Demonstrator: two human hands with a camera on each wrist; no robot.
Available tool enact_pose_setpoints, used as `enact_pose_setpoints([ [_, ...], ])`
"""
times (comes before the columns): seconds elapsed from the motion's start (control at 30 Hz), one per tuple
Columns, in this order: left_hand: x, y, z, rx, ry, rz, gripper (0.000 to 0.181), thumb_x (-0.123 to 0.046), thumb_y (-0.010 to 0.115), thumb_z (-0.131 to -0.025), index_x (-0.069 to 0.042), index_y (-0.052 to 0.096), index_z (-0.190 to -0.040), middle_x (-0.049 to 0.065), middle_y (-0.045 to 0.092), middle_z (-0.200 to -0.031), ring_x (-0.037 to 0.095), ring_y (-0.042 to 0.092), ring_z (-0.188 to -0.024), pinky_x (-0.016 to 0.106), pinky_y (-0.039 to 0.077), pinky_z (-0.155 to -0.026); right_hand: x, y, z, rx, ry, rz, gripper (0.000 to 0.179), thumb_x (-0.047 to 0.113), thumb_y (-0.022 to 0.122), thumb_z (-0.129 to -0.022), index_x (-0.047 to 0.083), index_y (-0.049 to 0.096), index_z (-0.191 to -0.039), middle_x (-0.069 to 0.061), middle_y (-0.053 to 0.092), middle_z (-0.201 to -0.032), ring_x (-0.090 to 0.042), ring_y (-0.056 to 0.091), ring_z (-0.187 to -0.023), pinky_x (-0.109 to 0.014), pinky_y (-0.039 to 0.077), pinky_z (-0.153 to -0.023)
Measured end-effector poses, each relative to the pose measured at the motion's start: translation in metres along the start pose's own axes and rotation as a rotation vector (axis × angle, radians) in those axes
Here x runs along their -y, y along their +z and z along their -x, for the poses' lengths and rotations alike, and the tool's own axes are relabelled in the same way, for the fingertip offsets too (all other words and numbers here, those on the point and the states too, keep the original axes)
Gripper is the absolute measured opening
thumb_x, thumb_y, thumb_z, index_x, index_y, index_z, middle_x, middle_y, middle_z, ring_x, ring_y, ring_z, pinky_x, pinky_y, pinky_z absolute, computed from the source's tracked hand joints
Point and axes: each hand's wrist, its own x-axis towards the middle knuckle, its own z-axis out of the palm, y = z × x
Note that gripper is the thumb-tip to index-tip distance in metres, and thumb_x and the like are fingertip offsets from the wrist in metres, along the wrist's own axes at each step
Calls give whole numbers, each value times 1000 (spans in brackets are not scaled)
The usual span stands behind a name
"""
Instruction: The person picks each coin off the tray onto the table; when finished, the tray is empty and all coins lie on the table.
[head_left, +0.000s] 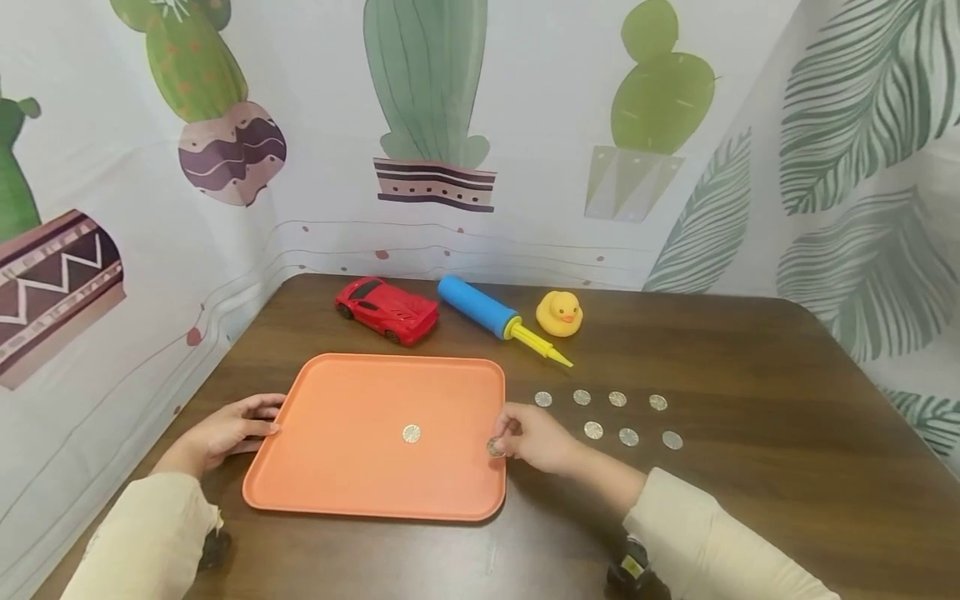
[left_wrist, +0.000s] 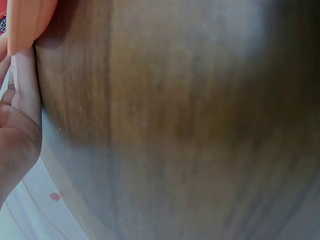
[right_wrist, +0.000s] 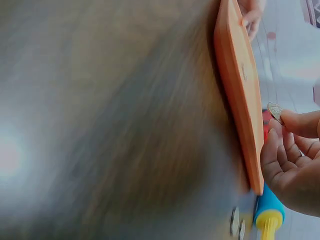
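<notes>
My right hand pinches a silver-coloured coin between thumb and fingers, above the right rim of an orange tray. In the right wrist view the held coin stands tilted at the fingertips, apart from the tray. Another coin lies flat on the tray, right of its middle. At the tray's left edge my left hand touches the rim, its fingers fairly straight. The left wrist view shows this hand beside the tray's corner, with part of the fingers hidden.
Several coins lie in two rows on the brown table, right of the tray. Behind the tray are a red toy car, a blue and yellow pump and a yellow rubber duck. A cactus-print cloth hangs behind.
</notes>
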Motion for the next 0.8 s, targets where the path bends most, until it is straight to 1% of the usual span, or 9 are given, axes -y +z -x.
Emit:
enact_pose_setpoints([
  [0.07, 0, 0, 1, 2, -1, 1, 65, -12, 55, -85, 10, 15, -132, 24, 33, -119, 16, 53, -90, 36, 46, -77, -3, -6, 5, -11, 18, -6, 12, -5, 60, -73, 2, 51, -74, -3, 50, -64, -13, 48, -56, -24, 43, -49],
  [0.2, 2, -1, 3, 2, -6, 2, 65, -11, 54, -85, 10, 14, -131, 25, 33, -119, 17, 54, -90, 37, 46, -76, -9, -16, 16, -31, 36, 15, 12, -4, 59, -73, 3, 50, -74, -2, 48, -63, -13, 48, -56, -24, 42, -48],
  [0.4, 2, -2, 3, 0, -10, -1, 66, -11, 55, -84, 10, 15, -131, 24, 33, -118, 15, 53, -89, 36, 46, -76, -21, -25, 29, -19, 51, 20, 10, -6, 56, -73, 2, 50, -74, -2, 48, -61, -13, 47, -55, -24, 41, -48],
  [0.63, -1, 0, 1, -1, -9, 1, 64, -10, 55, -84, 10, 16, -130, 23, 35, -117, 16, 54, -87, 36, 46, -76, -32, -29, 35, -2, 83, 74, 9, -6, 55, -73, 1, 49, -74, -1, 46, -59, -12, 44, -52, -23, 38, -44],
  [0.8, -1, 1, 0, -3, -7, -1, 64, -11, 55, -83, 10, 17, -131, 22, 36, -116, 15, 54, -88, 36, 46, -76, -34, -31, 37, 15, 92, 106, 9, -7, 52, -70, 2, 50, -71, 1, 45, -57, -10, 42, -49, -22, 36, -42],
])
